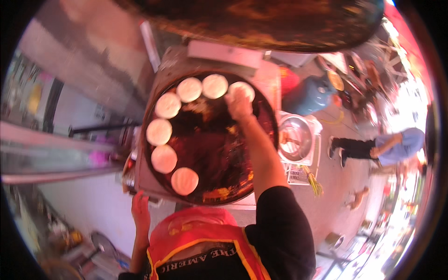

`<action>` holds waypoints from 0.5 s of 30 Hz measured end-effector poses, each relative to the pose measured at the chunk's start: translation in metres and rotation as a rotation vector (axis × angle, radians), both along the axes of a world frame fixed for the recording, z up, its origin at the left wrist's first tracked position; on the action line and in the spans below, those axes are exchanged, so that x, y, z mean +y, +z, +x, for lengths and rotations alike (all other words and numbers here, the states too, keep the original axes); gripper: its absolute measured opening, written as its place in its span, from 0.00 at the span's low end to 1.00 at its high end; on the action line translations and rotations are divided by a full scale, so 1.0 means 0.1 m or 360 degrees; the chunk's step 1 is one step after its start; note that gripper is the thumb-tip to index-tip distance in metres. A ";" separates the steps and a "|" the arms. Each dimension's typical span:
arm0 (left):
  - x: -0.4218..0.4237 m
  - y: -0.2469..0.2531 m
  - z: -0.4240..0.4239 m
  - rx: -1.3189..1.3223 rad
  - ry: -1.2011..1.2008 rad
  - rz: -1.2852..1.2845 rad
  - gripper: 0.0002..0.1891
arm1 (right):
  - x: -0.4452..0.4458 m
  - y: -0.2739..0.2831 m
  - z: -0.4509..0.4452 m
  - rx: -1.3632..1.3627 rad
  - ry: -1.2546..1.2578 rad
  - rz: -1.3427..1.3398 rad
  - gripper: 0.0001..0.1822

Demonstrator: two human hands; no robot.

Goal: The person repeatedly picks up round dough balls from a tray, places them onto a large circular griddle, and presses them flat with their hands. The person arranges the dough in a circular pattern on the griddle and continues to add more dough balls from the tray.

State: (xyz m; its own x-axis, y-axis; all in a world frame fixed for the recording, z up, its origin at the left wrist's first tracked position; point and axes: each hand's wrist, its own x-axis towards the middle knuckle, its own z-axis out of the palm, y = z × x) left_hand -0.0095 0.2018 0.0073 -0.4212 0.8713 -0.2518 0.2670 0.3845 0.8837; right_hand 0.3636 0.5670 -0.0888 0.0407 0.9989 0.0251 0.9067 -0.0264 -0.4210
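Observation:
On a wide round griddle pan (217,147) lie several pale flat dough rounds, in an arc along its left and far rim. My right hand (239,103) reaches across the pan and rests on the dough round (247,90) at the far right, covering part of it. Beside that one is another dough round (215,86); the nearest dough round (184,181) sits at the front left. My left hand (141,209) is at the near left corner of the metal worktable (141,175), away from the dough. Its fingers are too blurred to tell whether they hold anything.
A large dark, scorched round plate (266,24) hangs above the far side. Right of the table stand a metal bowl (296,138), a blue gas cylinder (308,96) and a bunch of green stalks (313,180). Farther right are a person (385,147) and a dog (357,198).

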 end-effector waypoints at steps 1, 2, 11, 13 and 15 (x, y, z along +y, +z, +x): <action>-0.01 -0.04 -0.04 0.0011 -0.0073 0.0034 0.17 | -0.16 0.13 -0.03 0.0166 -0.0008 0.0078 0.38; 0.02 -0.04 -0.05 0.0014 -0.0146 0.0072 0.17 | -0.34 0.45 -0.07 0.0269 0.0076 0.0022 0.34; 0.42 -0.06 0.39 -0.0306 -0.1010 0.0345 0.17 | -3.67 0.98 0.88 0.0072 -0.0701 0.0635 0.31; 0.29 0.11 0.62 -0.0200 -0.1374 0.0448 0.15 | -4.90 1.24 0.92 0.0078 -0.1025 0.0629 0.30; 0.09 -0.02 0.83 -0.0499 -0.1573 0.0401 0.14 | -6.20 1.17 0.73 -0.0245 -0.1463 0.0581 0.30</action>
